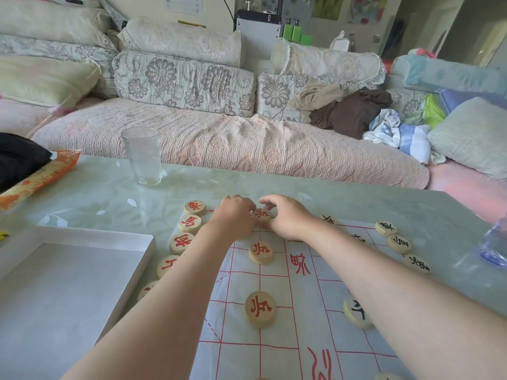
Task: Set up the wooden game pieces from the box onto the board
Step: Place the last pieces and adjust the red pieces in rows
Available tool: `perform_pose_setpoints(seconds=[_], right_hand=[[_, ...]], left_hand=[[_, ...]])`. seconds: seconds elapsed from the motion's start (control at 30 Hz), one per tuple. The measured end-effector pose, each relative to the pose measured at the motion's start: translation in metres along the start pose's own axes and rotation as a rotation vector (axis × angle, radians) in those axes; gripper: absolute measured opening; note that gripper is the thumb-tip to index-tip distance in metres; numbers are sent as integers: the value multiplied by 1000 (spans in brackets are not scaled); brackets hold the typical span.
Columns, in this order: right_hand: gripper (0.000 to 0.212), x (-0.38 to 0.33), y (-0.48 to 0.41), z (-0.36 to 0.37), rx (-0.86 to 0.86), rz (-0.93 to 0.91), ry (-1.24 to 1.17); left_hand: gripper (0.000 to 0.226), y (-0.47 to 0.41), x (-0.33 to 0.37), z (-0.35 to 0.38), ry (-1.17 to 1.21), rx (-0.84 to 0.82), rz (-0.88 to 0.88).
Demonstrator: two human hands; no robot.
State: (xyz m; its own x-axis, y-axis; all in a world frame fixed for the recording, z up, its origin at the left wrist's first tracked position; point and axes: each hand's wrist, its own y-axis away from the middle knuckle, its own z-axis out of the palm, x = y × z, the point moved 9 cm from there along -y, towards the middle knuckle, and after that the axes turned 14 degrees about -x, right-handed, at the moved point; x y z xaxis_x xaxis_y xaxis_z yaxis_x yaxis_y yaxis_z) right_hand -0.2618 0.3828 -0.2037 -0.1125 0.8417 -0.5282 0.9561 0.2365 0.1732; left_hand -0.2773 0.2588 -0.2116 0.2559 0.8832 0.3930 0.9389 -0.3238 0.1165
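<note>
A thin white board sheet (pixel 274 349) with red grid lines lies on the table. Round wooden pieces with red characters stand in a column along its left edge (pixel 190 222), and two more red ones sit on the grid (pixel 260 252) (pixel 260 308). Black-lettered pieces line the right edge (pixel 399 244). At the board's far edge, my left hand (pixel 236 215) and my right hand (pixel 288 215) both touch one red-lettered piece (pixel 262 214), fingers curled around its sides. The open white box (pixel 63 286) lies to the left.
A clear drinking glass (pixel 142 156) stands at the table's far left. An orange packet (pixel 38 178) and a black item lie at the left edge. A blue crinkled object (pixel 493 246) sits at the right edge. A sofa with cushions and clothes runs behind the table.
</note>
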Motion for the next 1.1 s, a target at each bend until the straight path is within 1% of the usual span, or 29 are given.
perform_pose_setpoints(seconds=[0.1,0.17,0.23,0.3,0.37,0.47,0.6,0.7,0.77,0.87,0.9,1.03,1.1], right_hand=[[63,-2,3,-2,5,9,34],[64,-7,6,-5,24,2,63],[58,-18,11,-8,30,-30,94],[50,-34,17,-9,28,-73,142],[46,-50,21,-3,-9,-96,161],[47,-64,25,15,-73,-77,209],[55,-73,27,27,-59,-10,343],[59,-77,24,31,-86,24,362],[51,-78,22,34,-114,28,371],[27,-78,22,38,-136,44,440],[26,-78,21,37,-131,56,457],[50,-75,25,31,-100,78,421],[58,-73,25,33,-123,56,336]], left_hand=[[47,3,1,-3,20,-22,2],[41,9,1,-15,69,-4,9],[36,17,-6,-33,107,57,4],[37,24,-17,-47,119,98,-3],[41,32,-26,-50,111,76,-1],[45,42,-35,-44,15,6,-5],[37,55,-42,-38,-112,-17,4],[35,63,-36,-37,-144,10,63],[33,67,-31,-38,-152,30,99],[32,69,-27,-34,-128,0,118],[35,68,-27,-32,-123,-19,124],[42,66,-29,-26,-136,-43,113],[46,66,-30,-26,-133,-35,102]])
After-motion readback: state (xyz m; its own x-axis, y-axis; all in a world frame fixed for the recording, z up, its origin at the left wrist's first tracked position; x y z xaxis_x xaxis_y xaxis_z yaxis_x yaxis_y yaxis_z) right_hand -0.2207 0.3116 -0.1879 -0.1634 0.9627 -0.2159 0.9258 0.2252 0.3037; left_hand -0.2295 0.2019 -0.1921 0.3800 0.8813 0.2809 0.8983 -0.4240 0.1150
